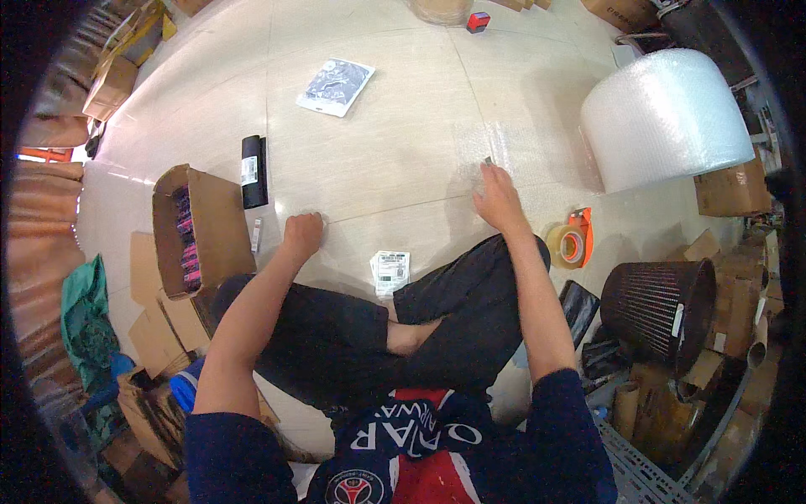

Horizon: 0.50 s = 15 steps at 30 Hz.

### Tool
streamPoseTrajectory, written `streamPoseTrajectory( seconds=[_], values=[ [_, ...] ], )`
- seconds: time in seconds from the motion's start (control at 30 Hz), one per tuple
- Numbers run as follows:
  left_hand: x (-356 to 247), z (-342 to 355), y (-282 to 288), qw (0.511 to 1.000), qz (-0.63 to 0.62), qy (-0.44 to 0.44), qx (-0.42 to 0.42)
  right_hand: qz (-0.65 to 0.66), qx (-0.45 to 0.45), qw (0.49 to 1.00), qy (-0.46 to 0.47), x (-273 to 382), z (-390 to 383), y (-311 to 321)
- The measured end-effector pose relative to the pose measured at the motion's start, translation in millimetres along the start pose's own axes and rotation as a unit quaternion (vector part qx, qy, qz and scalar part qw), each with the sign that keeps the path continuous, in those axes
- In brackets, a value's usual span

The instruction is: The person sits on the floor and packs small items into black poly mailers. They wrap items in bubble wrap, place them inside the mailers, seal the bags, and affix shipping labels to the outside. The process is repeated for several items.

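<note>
My left hand (304, 236) is curled into a fist low over the tiled floor, with nothing seen in it. Farther right, my right hand (500, 198) reaches forward with its fingers closed. A small dark piece (488, 160) shows at its fingertips, too small to name. Just beyond lies a clear sheet of bubble wrap (520, 144), flat on the floor. Between my crossed legs and the hands sits a small stack of white printed labels (391, 270). A black roll with a white label (253, 172) and a flat plastic-wrapped packet (337, 86) lie farther off.
An open cardboard box (220, 227) with pink-and-dark packets stands at left. To the right are an orange tape dispenser (585, 238), a big bubble wrap roll (663, 122) and a dark basket (655, 307). A red stamp-like block (478, 23) sits at the far side.
</note>
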<state>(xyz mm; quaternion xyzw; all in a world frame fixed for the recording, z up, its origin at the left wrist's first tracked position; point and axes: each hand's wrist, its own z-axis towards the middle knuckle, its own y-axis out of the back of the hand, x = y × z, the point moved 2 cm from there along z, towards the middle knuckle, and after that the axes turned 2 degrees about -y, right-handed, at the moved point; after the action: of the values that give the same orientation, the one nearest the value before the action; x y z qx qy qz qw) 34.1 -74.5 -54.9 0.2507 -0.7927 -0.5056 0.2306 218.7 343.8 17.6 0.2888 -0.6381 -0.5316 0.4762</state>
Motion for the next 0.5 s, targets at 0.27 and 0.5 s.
streamPoseTrajectory(
  seconds=[0.27, 0.5],
  values=[
    [11.7, 8.7, 17.7, 0.983, -0.166, 0.069, 0.038, -0.059, 0.111, 0.991, -0.040, 62.4, 31.6, -80.9],
    [-13.5, 45.5, 48.6, 0.833, -0.524, 0.012, -0.176, 0.066, 0.110, 0.992, 0.010, 163.3, 8.5, -135.4]
  ],
)
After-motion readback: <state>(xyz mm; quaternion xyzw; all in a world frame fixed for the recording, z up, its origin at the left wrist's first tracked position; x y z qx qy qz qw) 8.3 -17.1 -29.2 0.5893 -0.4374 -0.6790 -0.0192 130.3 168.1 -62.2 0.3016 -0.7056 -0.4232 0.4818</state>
